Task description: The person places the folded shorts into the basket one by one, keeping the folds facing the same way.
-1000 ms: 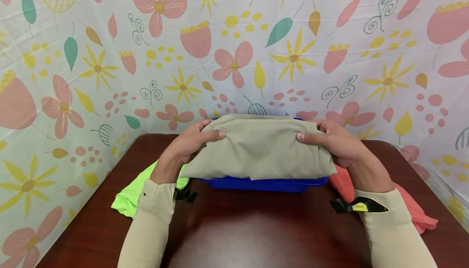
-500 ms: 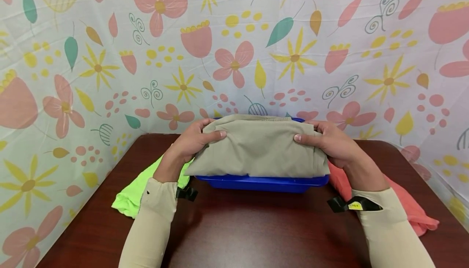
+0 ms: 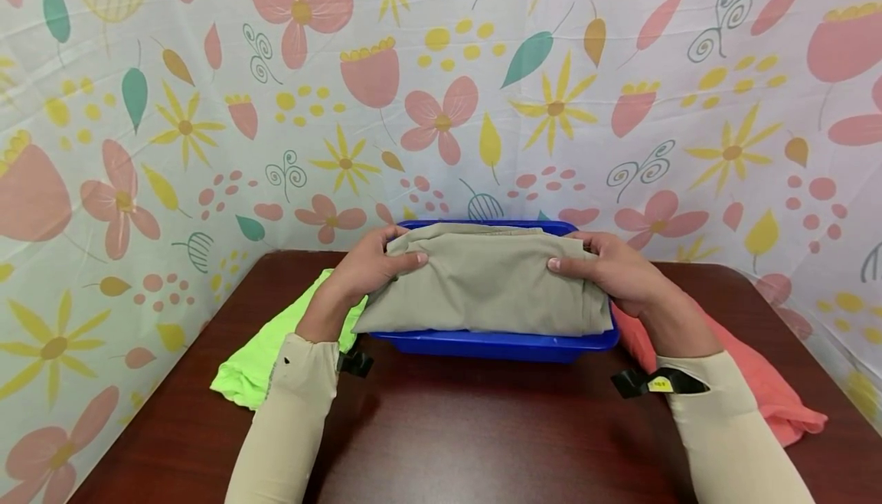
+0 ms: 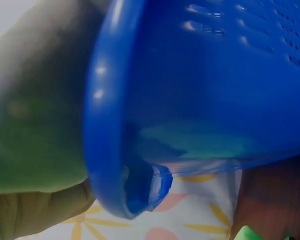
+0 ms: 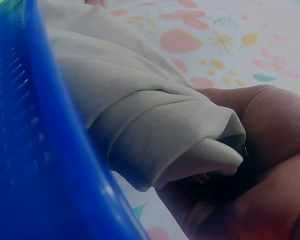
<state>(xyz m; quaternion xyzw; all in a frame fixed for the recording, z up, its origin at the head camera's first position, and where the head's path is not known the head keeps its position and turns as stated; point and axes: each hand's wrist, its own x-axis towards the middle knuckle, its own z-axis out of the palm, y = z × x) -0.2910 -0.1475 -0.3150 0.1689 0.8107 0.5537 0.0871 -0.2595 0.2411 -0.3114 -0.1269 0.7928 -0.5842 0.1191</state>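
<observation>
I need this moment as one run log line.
left hand: holds folded beige cloth; right hand: holds same cloth; blue basket: beneath beige cloth; nearby: green cloth, coral cloth

A brown desk point(image 3: 441, 435) carries a blue basket point(image 3: 482, 347), seemingly resting flat; left of it lies green cloth point(image 3: 258, 355), right, coral cloth point(image 3: 766, 383).

The table point(image 3: 441, 443) holds a basket point(image 3: 485, 348) between left cloth point(image 3: 256, 357) and right cloth point(image 3: 768, 393).

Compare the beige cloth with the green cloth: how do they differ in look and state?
The left hand and right hand hold the beige cloth; the green cloth lies on the table, held by neither. The beige cloth is muted in colour, the green cloth vivid. Both look plain and unprinted.
</observation>
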